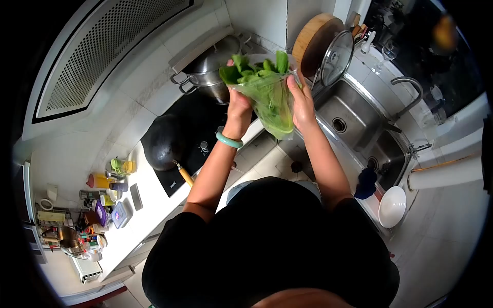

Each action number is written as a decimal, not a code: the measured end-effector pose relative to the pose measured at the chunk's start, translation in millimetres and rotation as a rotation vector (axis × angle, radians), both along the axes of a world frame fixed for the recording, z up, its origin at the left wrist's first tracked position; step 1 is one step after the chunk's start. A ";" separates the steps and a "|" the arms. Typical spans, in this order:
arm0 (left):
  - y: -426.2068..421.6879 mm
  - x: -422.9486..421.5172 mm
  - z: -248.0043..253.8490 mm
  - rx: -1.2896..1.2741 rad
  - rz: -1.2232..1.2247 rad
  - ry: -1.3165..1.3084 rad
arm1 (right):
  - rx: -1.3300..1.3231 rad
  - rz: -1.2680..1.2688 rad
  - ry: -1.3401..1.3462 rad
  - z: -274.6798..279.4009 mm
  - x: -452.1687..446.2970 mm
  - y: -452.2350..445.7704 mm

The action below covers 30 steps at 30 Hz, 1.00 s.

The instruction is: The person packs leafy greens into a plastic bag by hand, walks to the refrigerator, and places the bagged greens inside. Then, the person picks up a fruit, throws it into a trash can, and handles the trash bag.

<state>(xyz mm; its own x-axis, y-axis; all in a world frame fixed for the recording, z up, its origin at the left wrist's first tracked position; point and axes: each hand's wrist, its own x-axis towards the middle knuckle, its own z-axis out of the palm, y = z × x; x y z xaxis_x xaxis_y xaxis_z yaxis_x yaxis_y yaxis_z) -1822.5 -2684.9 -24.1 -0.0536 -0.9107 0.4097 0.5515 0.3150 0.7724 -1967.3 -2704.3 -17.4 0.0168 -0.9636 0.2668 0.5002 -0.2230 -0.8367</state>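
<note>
A clear plastic bag of leafy greens (272,100) is held up in front of me, between the hob and the sink. Green leaves stick out of its top, and the pale stems hang toward the bottom. My left hand (239,105) grips the bag's left side; a pale green bangle circles that wrist. On the right side, my right hand (302,100) holds the bag with the thumb in front. Some fingers of both hands are hidden behind the bag and leaves.
A lidded steel pot (210,72) and a black wok (163,143) with a wooden handle sit on the black hob (197,126). To the right are a double steel sink (349,102), a glass lid (336,59), a round wooden board (313,38) and a white bowl (392,207). Jars crowd the left counter.
</note>
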 end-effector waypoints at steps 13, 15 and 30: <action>-25.3 38.7 -79.3 0.221 -0.569 0.165 | 0.231 0.194 -0.288 36.5 33.2 -24.4; -25.5 35.2 -72.0 0.263 -0.589 0.289 | 0.132 0.108 -0.141 38.0 41.7 -28.1; -44.9 57.5 -4.0 0.143 -0.228 0.336 | -0.693 -0.496 0.850 41.7 50.7 -4.4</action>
